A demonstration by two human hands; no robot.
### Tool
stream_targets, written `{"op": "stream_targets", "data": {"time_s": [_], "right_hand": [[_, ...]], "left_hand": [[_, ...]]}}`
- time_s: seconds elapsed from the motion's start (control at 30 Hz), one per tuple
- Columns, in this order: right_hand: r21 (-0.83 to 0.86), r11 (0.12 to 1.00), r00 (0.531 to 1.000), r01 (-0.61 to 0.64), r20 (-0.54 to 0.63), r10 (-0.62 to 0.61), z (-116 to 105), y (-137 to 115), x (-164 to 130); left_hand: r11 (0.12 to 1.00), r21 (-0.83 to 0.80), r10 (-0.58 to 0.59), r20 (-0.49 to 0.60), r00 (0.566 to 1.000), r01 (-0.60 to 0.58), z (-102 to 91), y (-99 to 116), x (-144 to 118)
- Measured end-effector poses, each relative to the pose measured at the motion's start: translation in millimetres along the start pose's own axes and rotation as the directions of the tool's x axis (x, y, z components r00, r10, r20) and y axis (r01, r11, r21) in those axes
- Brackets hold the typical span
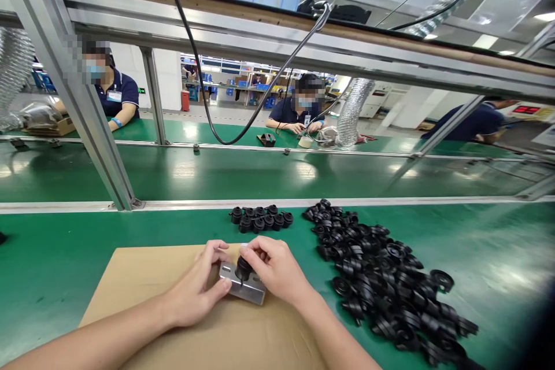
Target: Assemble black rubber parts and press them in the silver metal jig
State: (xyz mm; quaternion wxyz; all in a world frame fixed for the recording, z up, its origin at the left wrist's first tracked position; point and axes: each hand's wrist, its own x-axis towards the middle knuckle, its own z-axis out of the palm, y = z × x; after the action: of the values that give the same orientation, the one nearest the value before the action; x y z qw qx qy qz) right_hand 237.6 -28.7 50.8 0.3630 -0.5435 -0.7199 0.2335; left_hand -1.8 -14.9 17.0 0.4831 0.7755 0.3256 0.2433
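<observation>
A silver metal block [252, 291] with slots in its top lies on a sheet of brown cardboard [143, 277] in front of me. A round black plastic part [243, 269] sits upright on the block. My left hand [203, 283] grips the block's left end, thumb at the near side and fingers at the far side. The fingers of my right hand [271, 263] are pinched on the top of the black part. Their tips partly hide it, and a small pale spot shows at the fingertips.
Beyond the cardboard stand several black parts [260, 219] in rows. To the right spreads a large loose heap of black parts [385, 272]. A metal frame post [95, 127] rises at the left, and a black cable [203, 104] hangs ahead. Co-workers sit across the green bench [243, 170].
</observation>
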Motion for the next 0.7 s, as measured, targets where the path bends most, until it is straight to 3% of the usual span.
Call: {"op": "stream_targets", "data": {"time_s": [0.23, 0.37, 0.47, 0.7], "right_hand": [[-0.002, 0.998, 0.993, -0.062, 0.096, 0.062, -4, -4, 1], [-0.015, 0.999, 0.994, 0.042, 0.098, -0.041, -15, -8, -1], [0.002, 0.989, 0.971, 0.145, 0.191, -0.143, -26, -13, -3], [0.015, 0.985, 0.962, 0.169, 0.216, -0.168, -25, -9, -3]], "left_hand": [[1.0, 0.005, 0.008, 0.006, 1.0, -0.008, -3.9, 0, 4], [1.0, -0.015, 0.019, -0.02, 1.0, -0.02, -2.8, -1, 6], [0.999, -0.019, 0.039, -0.035, 0.999, -0.039, -2.0, -2, 6], [1.0, -0.007, 0.03, -0.03, 0.999, -0.031, -2.4, -1, 6]]}}
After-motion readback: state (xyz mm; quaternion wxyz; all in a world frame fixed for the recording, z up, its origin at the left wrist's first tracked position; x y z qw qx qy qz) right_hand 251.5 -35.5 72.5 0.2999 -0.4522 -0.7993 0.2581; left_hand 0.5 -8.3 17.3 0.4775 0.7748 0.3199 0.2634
